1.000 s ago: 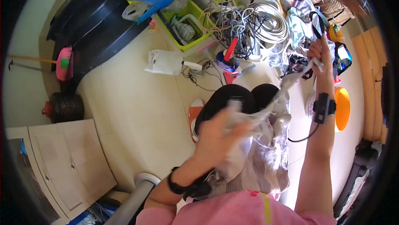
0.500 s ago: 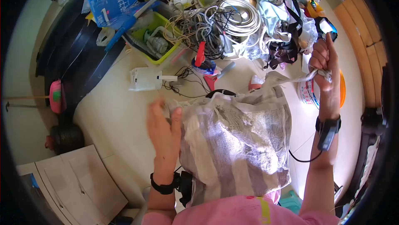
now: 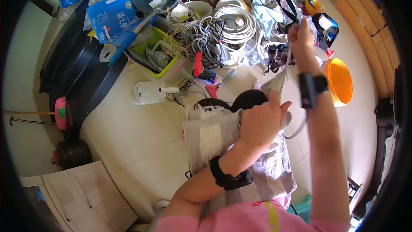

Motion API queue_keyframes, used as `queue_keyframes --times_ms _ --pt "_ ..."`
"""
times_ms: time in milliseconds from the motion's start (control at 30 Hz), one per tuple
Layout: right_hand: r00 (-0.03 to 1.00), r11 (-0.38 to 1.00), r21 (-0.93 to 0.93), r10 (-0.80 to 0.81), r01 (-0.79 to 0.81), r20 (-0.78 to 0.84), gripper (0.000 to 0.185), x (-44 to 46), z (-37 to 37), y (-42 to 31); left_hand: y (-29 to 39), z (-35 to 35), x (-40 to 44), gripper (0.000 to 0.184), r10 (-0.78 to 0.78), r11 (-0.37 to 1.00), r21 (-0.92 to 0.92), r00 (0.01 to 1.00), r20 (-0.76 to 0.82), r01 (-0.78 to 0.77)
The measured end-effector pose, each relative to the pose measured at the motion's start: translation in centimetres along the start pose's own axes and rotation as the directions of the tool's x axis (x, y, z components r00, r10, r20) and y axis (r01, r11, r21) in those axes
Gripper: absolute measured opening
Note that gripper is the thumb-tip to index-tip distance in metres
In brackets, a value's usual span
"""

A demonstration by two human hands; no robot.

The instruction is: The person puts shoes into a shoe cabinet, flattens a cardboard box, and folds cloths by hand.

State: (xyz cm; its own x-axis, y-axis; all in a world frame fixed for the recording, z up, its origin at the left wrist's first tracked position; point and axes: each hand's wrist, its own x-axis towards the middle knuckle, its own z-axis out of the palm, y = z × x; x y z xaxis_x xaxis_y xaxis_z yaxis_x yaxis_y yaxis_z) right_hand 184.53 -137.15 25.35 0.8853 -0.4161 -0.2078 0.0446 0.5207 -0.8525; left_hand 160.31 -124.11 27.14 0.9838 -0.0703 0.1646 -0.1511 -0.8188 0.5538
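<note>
A grey and beige striped cloth lies over my lap, with a frayed edge near my knees. My right hand is raised beyond it, fingers closed on a thin end of the cloth, which stretches down towards my lap. My left hand is over the right part of the cloth, its fingers at the stretched section just below my right hand. The thumb stands apart, and the fingertips are partly hidden by the cloth, so its grip is unclear.
Tangled cables, a coil of white cable and a green bin are ahead. An orange bucket stands at the right. On the floor lies a white packet. A cabinet is at the lower left.
My left hand has moved right, from the cloth's left edge to its stretched end. My right hand has moved forward and slightly left, pulling the end up. The cloth's right corner is lifted.
</note>
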Motion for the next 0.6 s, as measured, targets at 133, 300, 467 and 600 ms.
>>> queue_keyframes --times_ms 133,300,467,600 --pt "0.602 0.468 -0.814 -0.775 0.344 -0.192 0.053 8.5 -5.4 1.9 -1.2 -0.6 -2.5 0.027 -0.037 0.994 -0.096 0.991 0.127 0.050" --pt "0.563 0.544 -0.787 -0.762 0.291 -0.318 0.053 13.8 -9.3 -3.5 -2.3 -1.2 -2.0 0.021 0.026 0.986 -0.164 0.984 0.175 0.003" --pt "0.587 0.561 -0.797 -0.731 0.225 -0.349 0.053 16.0 -10.5 -5.0 -2.1 -0.6 -1.4 0.018 0.108 0.970 -0.235 0.973 0.202 -0.059" --pt "0.516 0.507 -0.833 -0.786 0.221 -0.341 0.052 14.9 -9.3 -5.1 -1.9 -0.7 -1.4 0.017 0.122 0.966 -0.252 0.966 0.228 -0.062"
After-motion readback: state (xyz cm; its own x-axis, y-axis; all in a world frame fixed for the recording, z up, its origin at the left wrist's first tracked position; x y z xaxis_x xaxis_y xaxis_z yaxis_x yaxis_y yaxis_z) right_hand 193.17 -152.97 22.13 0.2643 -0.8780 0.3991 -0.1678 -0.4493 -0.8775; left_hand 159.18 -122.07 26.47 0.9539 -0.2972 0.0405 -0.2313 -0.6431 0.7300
